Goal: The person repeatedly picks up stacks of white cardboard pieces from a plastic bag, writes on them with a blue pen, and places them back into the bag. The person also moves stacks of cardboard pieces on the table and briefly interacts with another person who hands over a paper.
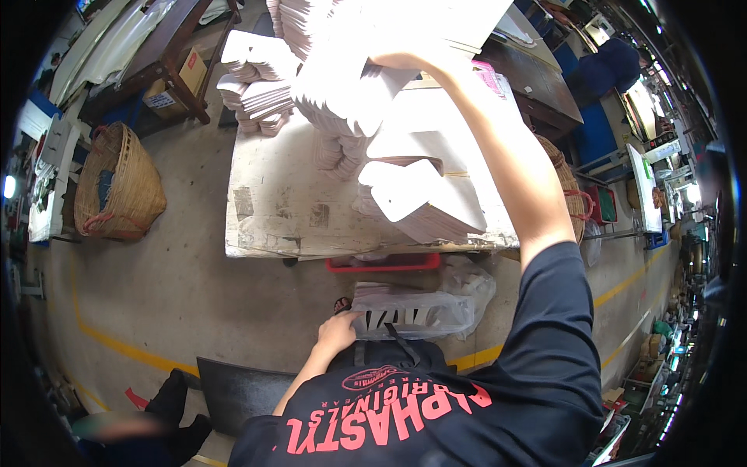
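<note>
My right hand (401, 59) reaches far over a worn white worktable (268, 210) and grips a tall stack of white die-cut card blanks (350, 93). More piles of the same card blanks (424, 202) lie fanned out across the table below my arm. Down at my waist, my left hand (337, 332) is closed on a clear plastic bag (416, 313) with white pieces inside. A black shirt with red print fills the lower part of the view.
A wicker basket (117, 183) stands on the concrete floor to the left, and another basket (566, 183) sits right of the table. A red tray (381, 265) lies under the table edge. A black mat (233, 389) and a person's dark clothing (175, 401) are at lower left.
</note>
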Motion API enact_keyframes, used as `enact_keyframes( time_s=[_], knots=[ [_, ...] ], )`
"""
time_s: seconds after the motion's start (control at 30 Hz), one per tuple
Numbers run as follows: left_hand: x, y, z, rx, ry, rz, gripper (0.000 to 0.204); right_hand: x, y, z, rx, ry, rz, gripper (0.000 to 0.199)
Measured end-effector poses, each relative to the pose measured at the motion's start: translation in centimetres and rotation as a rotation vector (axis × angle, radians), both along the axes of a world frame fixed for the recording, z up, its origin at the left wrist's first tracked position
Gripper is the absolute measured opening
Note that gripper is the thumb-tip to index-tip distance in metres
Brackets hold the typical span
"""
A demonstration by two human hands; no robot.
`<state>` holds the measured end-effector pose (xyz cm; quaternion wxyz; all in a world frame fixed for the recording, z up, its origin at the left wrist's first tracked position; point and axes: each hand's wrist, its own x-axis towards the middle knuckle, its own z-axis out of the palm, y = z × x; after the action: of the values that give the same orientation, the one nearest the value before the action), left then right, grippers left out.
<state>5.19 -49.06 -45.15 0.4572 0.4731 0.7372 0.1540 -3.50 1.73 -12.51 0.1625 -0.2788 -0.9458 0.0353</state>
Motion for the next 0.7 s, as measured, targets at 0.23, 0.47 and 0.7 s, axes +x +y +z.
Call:
enact_keyframes(
  time_s=[0.23, 0.47, 0.7],
  knots=[
    [0.6, 6.0, -0.5, 0.11, 0.096, 0.209, 0.041, 16.2, -3.3, 7.0, -0.042, 0.389, -0.091, 0.051],
    [4.3, 11.1, -1.0, 0.29, -0.137, 0.213, 0.037, 35.3, -3.0, 6.6, -0.409, 0.375, -0.082, 0.039],
    [11.7, 14.6, 2.2, 0.273, -0.458, 0.544, 0.034, 35.1, -5.3, -11.5, -0.273, -0.321, 0.113, 0.048]
  ],
)
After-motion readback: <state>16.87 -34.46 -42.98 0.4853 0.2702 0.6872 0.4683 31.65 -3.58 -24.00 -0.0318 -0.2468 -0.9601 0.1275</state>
